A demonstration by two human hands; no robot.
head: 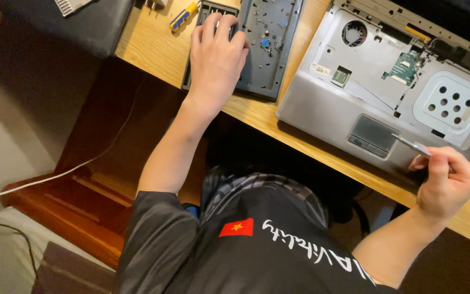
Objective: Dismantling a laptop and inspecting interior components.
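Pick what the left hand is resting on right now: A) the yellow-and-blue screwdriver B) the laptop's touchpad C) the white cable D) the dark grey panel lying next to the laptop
D: the left hand lies flat on the dark grey panel beside the opened silver laptop, while the right hand pinches a thin metal tool near the touchpad.

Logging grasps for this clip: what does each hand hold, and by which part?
The right hand pinches a thin metal tool by its rear end. The left hand holds nothing; it rests flat on a dark tray.
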